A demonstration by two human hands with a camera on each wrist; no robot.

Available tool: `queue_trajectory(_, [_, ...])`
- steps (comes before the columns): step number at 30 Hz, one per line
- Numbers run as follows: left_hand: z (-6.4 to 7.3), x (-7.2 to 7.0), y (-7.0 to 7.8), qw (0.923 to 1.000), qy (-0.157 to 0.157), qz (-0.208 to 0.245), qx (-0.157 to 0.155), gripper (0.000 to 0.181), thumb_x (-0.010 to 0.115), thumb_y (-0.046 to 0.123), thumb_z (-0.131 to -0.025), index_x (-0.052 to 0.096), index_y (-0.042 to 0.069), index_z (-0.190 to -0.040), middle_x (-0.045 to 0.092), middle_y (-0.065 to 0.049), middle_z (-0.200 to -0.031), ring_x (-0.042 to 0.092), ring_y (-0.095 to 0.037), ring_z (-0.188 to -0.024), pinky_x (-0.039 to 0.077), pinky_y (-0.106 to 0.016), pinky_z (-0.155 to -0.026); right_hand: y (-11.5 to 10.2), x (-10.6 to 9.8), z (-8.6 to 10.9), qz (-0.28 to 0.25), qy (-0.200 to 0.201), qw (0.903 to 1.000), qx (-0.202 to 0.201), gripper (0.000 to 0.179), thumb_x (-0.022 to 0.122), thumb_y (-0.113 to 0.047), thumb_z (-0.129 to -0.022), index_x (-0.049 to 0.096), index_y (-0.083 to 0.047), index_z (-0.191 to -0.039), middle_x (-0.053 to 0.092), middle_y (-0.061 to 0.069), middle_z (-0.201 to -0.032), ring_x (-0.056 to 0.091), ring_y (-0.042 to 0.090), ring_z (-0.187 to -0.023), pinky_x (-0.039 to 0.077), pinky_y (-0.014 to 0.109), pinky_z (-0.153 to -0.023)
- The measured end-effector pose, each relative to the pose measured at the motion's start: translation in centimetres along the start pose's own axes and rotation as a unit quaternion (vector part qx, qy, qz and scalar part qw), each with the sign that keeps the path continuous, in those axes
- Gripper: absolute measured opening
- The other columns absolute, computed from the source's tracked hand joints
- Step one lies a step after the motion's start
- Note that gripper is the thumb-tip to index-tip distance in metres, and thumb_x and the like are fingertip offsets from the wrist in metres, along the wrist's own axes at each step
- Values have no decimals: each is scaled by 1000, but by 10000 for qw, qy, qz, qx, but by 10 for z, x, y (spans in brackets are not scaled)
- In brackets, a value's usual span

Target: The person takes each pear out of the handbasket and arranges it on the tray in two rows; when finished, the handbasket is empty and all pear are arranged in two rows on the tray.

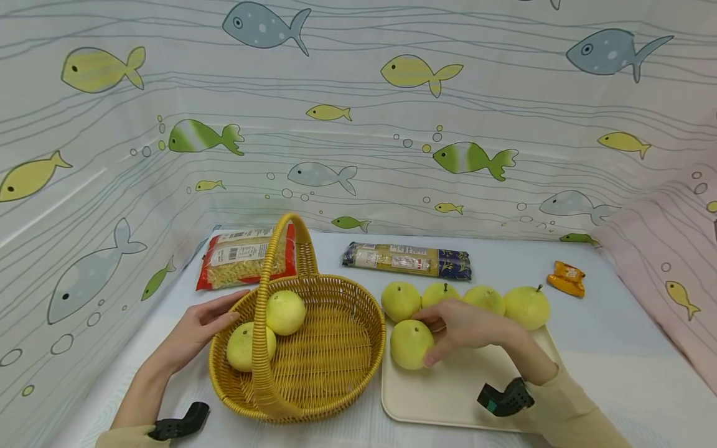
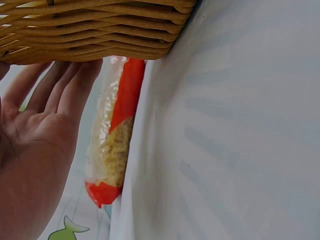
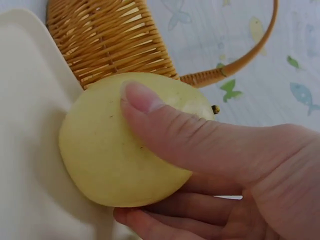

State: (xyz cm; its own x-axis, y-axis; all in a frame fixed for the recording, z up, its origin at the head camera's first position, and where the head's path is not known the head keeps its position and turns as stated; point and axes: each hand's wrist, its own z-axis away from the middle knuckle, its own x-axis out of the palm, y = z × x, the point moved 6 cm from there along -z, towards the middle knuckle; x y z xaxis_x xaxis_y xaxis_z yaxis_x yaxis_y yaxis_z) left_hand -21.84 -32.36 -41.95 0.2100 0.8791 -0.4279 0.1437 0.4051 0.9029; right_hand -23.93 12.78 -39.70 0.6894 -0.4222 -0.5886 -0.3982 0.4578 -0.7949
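The right hand (image 1: 465, 326) grips a pear (image 1: 411, 344), the thumb laid across its near side and the other fingers bent around the far side and beneath, as the right wrist view confirms. This pear sits over the tray (image 1: 448, 398) at about its 9 to 10 o'clock, stem visible; whether it bears on the tray surface cannot be determined. Four more pears (image 1: 527, 307) stand in a row along the tray's 12 o'clock side, the leftmost close behind the gripped one. The basket (image 1: 336, 348) stands upright just beside the tray, at its 9 o'clock. Its handle (image 1: 269, 298) arches over from about 12 to 7 o'clock. Two further pears (image 1: 286, 313) lie inside, one at about 9 o'clock and one near 11, close together. The left hand (image 1: 196, 326) is at the basket's 10 o'clock, its fingers extended and touching the outer wall near the rim; in the left wrist view the fingertips pass out of sight behind the wickerwork. Beyond the basket at 11 o'clock lies a red-ended pasta bag (image 1: 241, 267), partly hidden by the handle. A blue-ended pasta pack (image 1: 407, 260) lies flat at the tray's 11 o'clock, beyond the pear row. A small orange packet (image 1: 566, 279) lies apart at the tray's 2 o'clock. Fish-printed sheeting (image 1: 364, 186) lines the area behind.
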Motion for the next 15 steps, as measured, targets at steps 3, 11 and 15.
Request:
queue_trajectory(3, [0, 0, -1, 10000, 0, -31, -27, 49, 54, 21, -105, 45, 8, -151, 55, 16, -142, 53, 9, -122, 46, -12, -94, -1, -2, 2, -17, 57, 10000, -53, 67, 88, -29, -77, 62, -1, -132, 69, 5, -125, 66, 19, -115, 54, 28, -95])
queue_trajectory(11, [0, -1, 0, 10000, 19, -65, -29, 49, 54, 21, -105, 45, 8, -151, 55, 16, -141, 53, 9, -121, 46, -12, -94, -2, -5, 4, -286, 4, 9994, 183, 59, 83, -27, -83, 63, -1, -131, 70, 6, -123, 69, 20, -109, 56, 32, -93])
queue_trajectory(15, [0, 0, 0, 10000, 9, -44, -32, 49, 54, 21, -105, 45, 8, -151, 55, 16, -141, 53, 9, -121, 46, -13, -94, -2, -3, 3, -350, -3, 9990, 263, 58, 82, -27, -83, 63, -2, -132, 72, 3, -120, 69, 19, -109, 56, 29, -92])
